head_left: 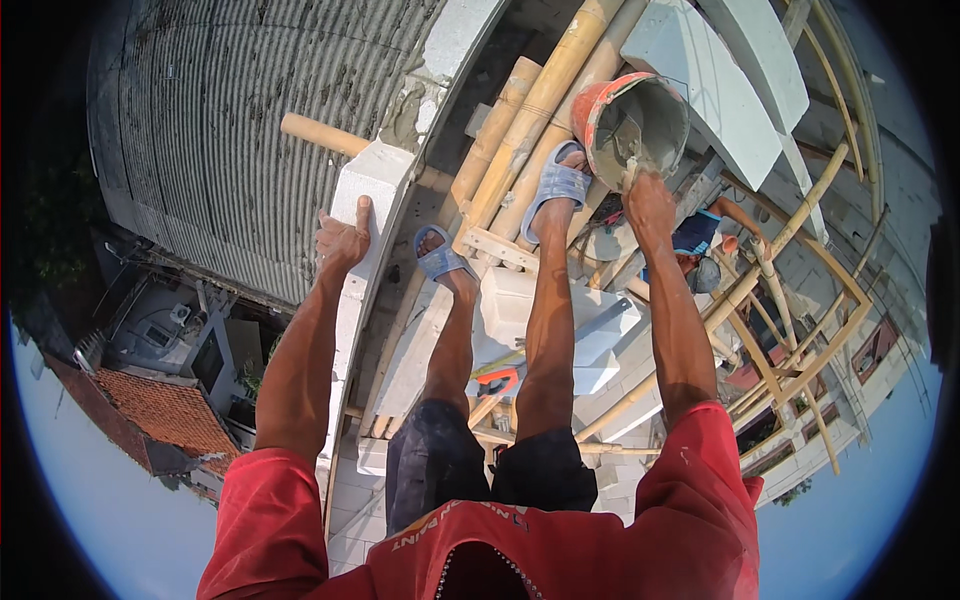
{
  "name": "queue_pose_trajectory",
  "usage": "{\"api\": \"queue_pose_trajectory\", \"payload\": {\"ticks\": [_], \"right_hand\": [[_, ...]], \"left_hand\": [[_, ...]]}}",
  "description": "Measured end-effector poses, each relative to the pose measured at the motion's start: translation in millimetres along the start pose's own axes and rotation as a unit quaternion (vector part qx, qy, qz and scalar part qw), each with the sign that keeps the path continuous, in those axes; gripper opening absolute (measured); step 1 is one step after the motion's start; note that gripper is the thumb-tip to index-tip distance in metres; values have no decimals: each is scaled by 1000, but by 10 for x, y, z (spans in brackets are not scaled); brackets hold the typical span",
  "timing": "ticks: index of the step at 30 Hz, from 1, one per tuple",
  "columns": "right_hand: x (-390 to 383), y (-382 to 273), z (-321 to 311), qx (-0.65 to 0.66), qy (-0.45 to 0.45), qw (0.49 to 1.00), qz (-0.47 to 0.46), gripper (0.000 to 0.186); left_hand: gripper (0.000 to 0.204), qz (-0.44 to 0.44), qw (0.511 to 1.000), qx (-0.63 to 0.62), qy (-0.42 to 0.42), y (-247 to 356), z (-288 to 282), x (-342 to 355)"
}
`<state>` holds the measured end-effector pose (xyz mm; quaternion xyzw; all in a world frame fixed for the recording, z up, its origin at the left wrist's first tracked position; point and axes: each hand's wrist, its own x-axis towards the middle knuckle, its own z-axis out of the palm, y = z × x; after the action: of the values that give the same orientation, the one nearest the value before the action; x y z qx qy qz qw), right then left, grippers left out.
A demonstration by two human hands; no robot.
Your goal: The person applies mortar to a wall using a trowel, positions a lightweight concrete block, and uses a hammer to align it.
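My left hand point(343, 238) rests on the outer edge of a white lightweight block point(372, 190) topping a narrow wall. Its thumb lies along the block and its spread fingers reach over the side. At the right, my right hand point(650, 208) is closed on the handle of a trowel point(628, 138). The trowel's blade is inside an orange-red bucket point(590, 105) whose inner wall is coated with grey mortar. Part of the blade is hard to make out against the mortar. The bucket stands just beyond my right foot, tilted in this view.
I stand in blue sandals on bamboo poles point(535, 110) high up. White blocks point(700, 80) lie ahead, and a handsaw point(590, 335) with an orange handle lies below. Another person point(700, 235) is lower at right, near bamboo scaffolding point(780, 240). Corrugated roofing point(240, 130) adjoins the wall.
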<state>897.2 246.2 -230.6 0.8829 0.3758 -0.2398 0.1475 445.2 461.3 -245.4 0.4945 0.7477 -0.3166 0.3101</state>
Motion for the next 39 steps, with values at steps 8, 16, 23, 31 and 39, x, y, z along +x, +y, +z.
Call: {"api": "queue_pose_trajectory", "payload": {"ticks": [8,16,23,31,39], "right_hand": [[-558,200,-116,339,-42,938,61,60],[-981,200,443,571,-35,795,200,31],[-1028,81,504,693,-4,679,243,19],[-1133,-342,285,743,-38,609,275,23],[-1011,-752,372,446,174,857,193,47]], "left_hand": [[130,36,997,10,65,-136,15,149],[130,38,998,11,44,-83,-34,187],[128,30,999,6,38,-70,-33,85],[127,52,995,8,80,-214,-48,160],[128,27,999,-15,28,-82,-28,20]]}}
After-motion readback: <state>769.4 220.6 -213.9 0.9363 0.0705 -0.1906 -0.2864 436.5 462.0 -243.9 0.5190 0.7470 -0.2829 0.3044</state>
